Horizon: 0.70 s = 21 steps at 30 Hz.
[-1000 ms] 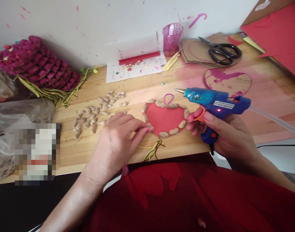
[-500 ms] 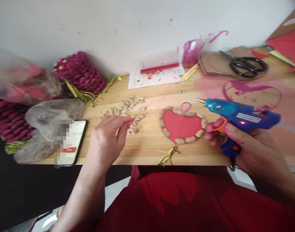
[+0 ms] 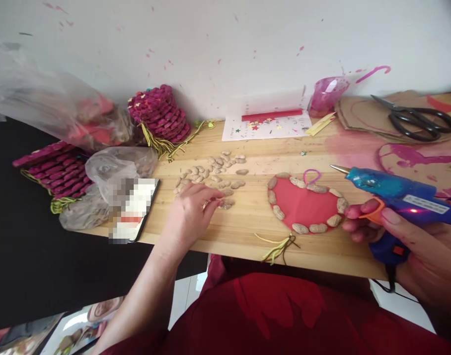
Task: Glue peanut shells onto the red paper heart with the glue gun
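Note:
My right hand (image 3: 425,241) grips a blue hot glue gun (image 3: 395,192) with an orange trigger and a lit red light. Its metal nozzle points left, above a red heart (image 3: 303,204) edged with peanuts. The heart has a purple loop (image 3: 313,176) at its top and a yellow-green yarn tassel (image 3: 279,249) at its lower tip. My left hand (image 3: 192,212) is over the loose peanuts (image 3: 218,165), thumb and fingers pinched together beside the nearest ones. Whatever lies between those fingertips is hidden.
A phone (image 3: 146,209) and plastic bags (image 3: 118,165) lie left, near woven magenta pieces (image 3: 162,116). Along the wall are paper with star confetti (image 3: 229,129), a pink-stained cup (image 3: 327,96) and black scissors (image 3: 421,123) on cardboard (image 3: 358,118). A painted cardboard heart (image 3: 399,160) lies right.
The view has swung left, shifting everything rightward in the picture. My left fingers have dipped slightly towards the nearest peanuts and curled more. My right hand still holds the glue gun.

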Available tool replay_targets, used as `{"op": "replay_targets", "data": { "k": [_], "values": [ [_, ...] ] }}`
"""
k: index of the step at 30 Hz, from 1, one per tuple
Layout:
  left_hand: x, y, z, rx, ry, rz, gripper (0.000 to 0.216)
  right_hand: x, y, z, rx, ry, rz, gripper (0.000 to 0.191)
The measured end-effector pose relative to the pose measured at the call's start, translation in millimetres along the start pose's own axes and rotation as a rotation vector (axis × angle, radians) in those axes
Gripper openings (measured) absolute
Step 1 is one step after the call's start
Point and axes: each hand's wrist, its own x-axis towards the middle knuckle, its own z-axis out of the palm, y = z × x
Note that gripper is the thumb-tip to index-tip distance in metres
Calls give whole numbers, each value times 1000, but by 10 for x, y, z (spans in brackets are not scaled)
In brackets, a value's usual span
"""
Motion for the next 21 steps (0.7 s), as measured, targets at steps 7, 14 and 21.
{"op": "replay_targets", "data": {
  "k": [7,14,21],
  "values": [
    [-12,12,37,-71,-1,-14,2,42,132,-54,15,-36,-60,37],
    [-184,30,53,-86,19,9,5,98,236,-139,-1,-41,-139,26],
    [-187,72,39,-101,28,48,13,114,254,-167,-25,-39,-172,24]
  ]
}}
